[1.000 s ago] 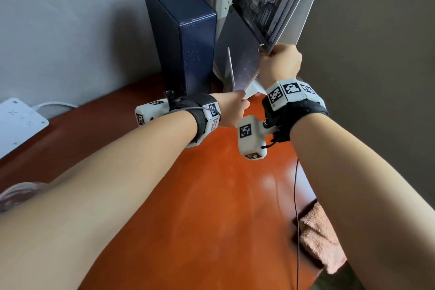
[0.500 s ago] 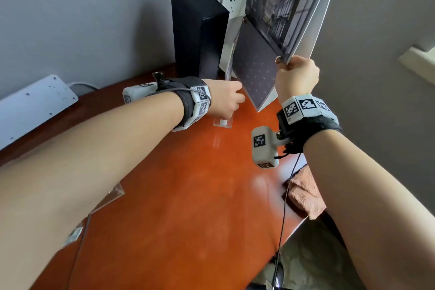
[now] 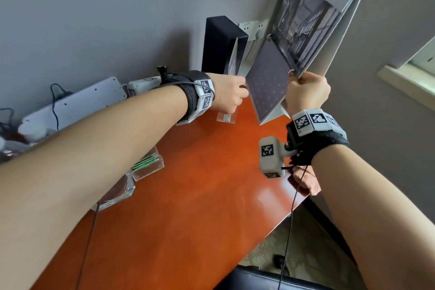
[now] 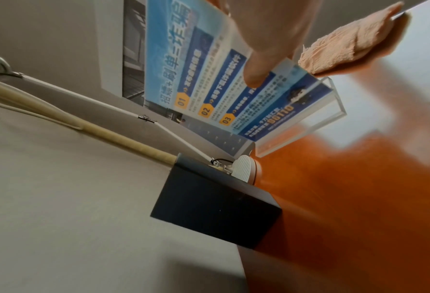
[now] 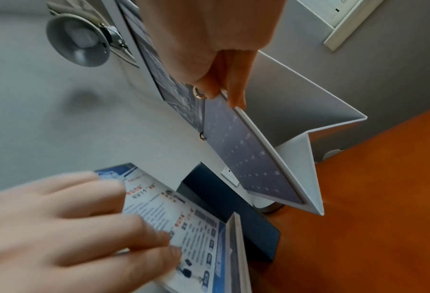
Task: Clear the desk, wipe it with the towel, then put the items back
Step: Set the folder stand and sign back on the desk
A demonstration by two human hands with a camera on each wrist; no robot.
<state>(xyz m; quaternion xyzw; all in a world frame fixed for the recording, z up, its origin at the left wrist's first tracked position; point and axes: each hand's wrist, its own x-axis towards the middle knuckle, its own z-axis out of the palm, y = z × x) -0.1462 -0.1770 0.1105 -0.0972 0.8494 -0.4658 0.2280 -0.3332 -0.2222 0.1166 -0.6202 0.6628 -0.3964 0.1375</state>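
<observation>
We're gripping the clear acrylic sign stand with blue leaflet [image 3: 231, 92] in our left hand [image 3: 227, 96], pinching the grey flip desk calendar [image 3: 303, 37] in our right hand [image 3: 306, 93], both lifted off the orange wooden desk [image 3: 200, 195] for wiping; the peach towel [image 3: 306, 180] is lying at its right edge

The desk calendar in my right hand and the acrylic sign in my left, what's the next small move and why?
Probably lower both onto the desk. The right hand pinches the desk calendar, the left hand grips the acrylic sign, and both hang above bare wood beside the dark box. The towel lies at the edge, so wiping looks finished.
</observation>
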